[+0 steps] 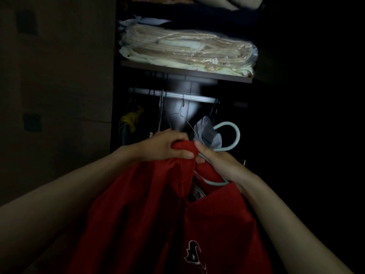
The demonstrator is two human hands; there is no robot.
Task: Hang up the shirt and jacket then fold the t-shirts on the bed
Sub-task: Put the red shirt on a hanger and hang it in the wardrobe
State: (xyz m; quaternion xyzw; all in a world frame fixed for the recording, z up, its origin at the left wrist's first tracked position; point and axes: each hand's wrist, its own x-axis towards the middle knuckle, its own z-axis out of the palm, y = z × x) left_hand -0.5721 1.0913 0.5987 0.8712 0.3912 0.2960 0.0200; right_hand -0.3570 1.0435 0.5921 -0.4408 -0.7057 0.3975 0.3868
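Your left hand point(167, 145) and right hand point(215, 161) clench the red shirt point(150, 204) at its collar, the right hand's fingers also gripping the pale hanger point(231, 133), before a dim wardrobe: rail point(173, 95), shelf point(185, 73) holding bagged bedding point(187, 50).

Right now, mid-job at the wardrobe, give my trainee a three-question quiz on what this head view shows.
1. True or false: the red garment already hangs from the closet rail.
2. Which hand holds the pale hanger? A) left B) right C) neither
3. Fill in: on the shelf above the rail lies folded cream bedding wrapped in clear ____.

Key
1. False: both hands hold it below the rail, the left hand gripping the collar.
2. B: the right hand holds the hanger at the neck opening.
3. Plastic.
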